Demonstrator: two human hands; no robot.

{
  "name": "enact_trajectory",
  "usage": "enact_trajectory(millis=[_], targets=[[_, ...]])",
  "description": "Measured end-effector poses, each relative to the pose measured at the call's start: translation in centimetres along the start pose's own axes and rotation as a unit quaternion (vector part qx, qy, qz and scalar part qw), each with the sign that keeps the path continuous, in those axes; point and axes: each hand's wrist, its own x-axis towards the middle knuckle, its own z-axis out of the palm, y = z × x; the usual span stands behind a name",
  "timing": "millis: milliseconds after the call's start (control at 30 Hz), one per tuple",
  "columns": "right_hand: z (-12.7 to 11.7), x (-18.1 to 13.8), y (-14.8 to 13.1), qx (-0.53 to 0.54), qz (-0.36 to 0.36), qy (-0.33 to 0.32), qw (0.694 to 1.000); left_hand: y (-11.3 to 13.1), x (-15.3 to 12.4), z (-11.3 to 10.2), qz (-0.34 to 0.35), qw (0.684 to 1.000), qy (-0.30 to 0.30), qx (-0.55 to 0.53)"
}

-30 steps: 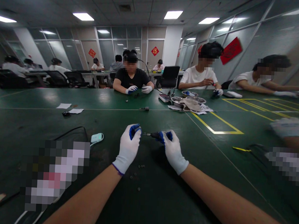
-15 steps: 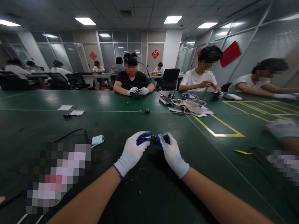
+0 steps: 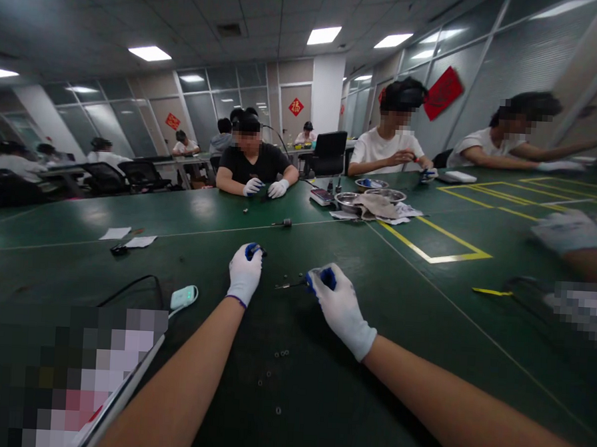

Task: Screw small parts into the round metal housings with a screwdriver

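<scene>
My left hand, in a white glove with blue fingertips, is closed on a small dark part held above the green table. The glove hides most of that part. To the right, my right hand pinches a thin metal shaft that points left from its fingers; its near end is hidden in the glove. The two hands are apart. Two tiny bits lie just beyond the shaft, one of them a small nut. Several small nuts are scattered on the table between my forearms.
A dark cylindrical part with a shaft lies farther off. Metal bowls with a cloth stand back right. A mint-coloured device with a cable is at left. Across the table sits a person in black; a gloved co-worker's hand is at right.
My hands have separated: the left moved away to the left and forward with the dark part, while the right stays in place with the shaft now exposed. The view has tilted slightly.
</scene>
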Motion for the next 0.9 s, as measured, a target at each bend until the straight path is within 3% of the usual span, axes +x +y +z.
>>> enact_trajectory(millis=[167, 400, 533, 667, 900], targets=[[0.3, -1.1, -1.1, -0.001, 0.004, -0.068, 0.998, 0.6, 3.2, 1.7, 0.013, 0.990, 0.003, 0.140], [0.5, -1.8, -1.1, -0.015, -0.031, -0.102, 0.994, 0.2, 5.5, 2.8, 0.002, 0.998, -0.028, 0.063], [0.1, -2.1, -1.0, -0.014, -0.058, -0.115, 0.992, -0.1, 4.2, 2.1, -0.017, 0.999, -0.034, 0.009], [0.0, -2.1, -0.8, -0.025, -0.083, -0.104, 0.991, 0.0, 2.0, 0.8, -0.002, 0.996, -0.094, -0.007], [0.1, -1.7, -0.4, -0.021, -0.111, -0.021, 0.993, 2.0, -2.7, -1.8, 0.098, 0.962, -0.177, 0.182]])
